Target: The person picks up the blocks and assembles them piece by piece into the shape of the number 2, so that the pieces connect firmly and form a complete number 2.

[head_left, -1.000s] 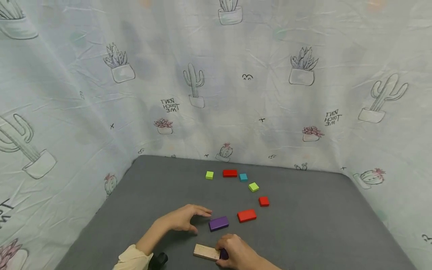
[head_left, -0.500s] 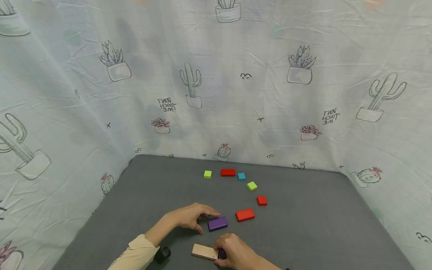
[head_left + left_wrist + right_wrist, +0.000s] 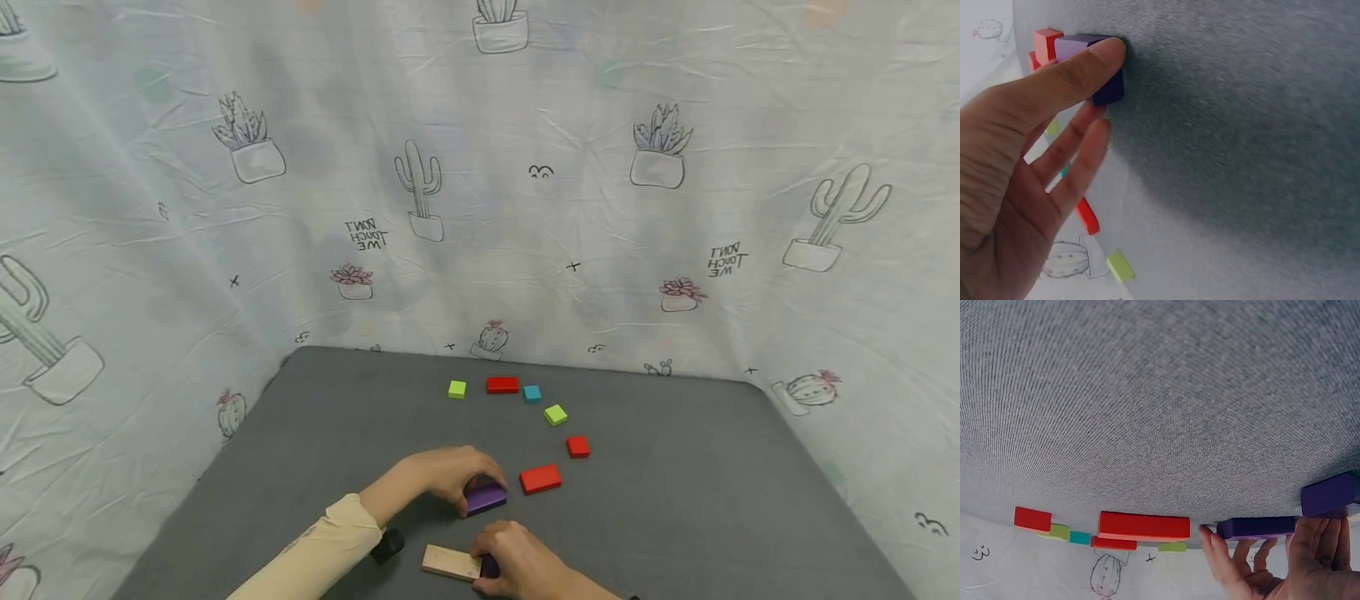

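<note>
My left hand (image 3: 448,473) spans a purple rectangular block (image 3: 487,499), thumb at its near-left end and fingers at the far end. In the left wrist view the thumb lies against the dark end of that purple block (image 3: 1108,87). My right hand (image 3: 521,560) grips a second, darker purple block (image 3: 490,567), which is partly covered by the fingers. This block stands at the right end of a plain wooden block (image 3: 450,562) lying on the table. In the right wrist view the second purple block (image 3: 1330,495) sits at the fingertips.
On the grey table (image 3: 675,517) a curve of blocks leads away: a red block (image 3: 540,479), a red square (image 3: 577,447), a green block (image 3: 556,415), a blue block (image 3: 532,394), a red block (image 3: 502,385) and a green block (image 3: 457,389). A printed curtain (image 3: 495,208) surrounds the table.
My left hand has moved right and closed its thumb and fingers onto the purple block, which it stood beside before. My right hand keeps its grip on the darker purple block.
</note>
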Available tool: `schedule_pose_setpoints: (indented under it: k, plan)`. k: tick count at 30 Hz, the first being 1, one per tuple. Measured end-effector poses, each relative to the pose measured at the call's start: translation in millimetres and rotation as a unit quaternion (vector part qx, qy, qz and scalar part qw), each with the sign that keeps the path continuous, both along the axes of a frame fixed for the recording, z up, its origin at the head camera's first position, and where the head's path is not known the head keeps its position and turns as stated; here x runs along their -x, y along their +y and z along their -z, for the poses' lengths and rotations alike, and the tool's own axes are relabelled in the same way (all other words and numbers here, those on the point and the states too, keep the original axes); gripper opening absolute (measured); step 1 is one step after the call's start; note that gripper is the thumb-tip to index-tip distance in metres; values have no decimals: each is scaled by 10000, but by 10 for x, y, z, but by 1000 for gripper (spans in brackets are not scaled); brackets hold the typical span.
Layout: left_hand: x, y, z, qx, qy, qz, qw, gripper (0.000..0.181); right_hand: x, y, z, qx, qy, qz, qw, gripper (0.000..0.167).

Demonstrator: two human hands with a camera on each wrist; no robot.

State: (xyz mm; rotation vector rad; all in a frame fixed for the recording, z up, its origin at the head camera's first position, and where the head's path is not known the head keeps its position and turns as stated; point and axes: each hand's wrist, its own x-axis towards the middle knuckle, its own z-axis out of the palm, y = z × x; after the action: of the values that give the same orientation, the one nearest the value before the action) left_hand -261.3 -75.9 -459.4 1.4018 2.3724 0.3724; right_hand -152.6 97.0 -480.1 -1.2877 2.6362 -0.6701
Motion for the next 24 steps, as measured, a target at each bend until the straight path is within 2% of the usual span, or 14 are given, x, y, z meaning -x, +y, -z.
schedule_pose_setpoints:
  k: [4, 10, 20, 24]
  plan:
    - [54, 51, -16, 12, -36, -64, 10000, 62, -4, -4, 11, 54, 69, -42, 10000, 17]
    - [116, 36, -81, -199, -224, -254, 9992, 60, -6, -18, -4, -87, -121, 87, 9999, 18]
    - [56, -98, -236, -444, -461, -358, 9973, 62, -13, -14, -5, -148, -299, 172, 9993, 19]
    - [11, -170, -277, -483, -444, -405, 9970, 62, -10, -15, 3, -93, -336, 177, 9992, 20]
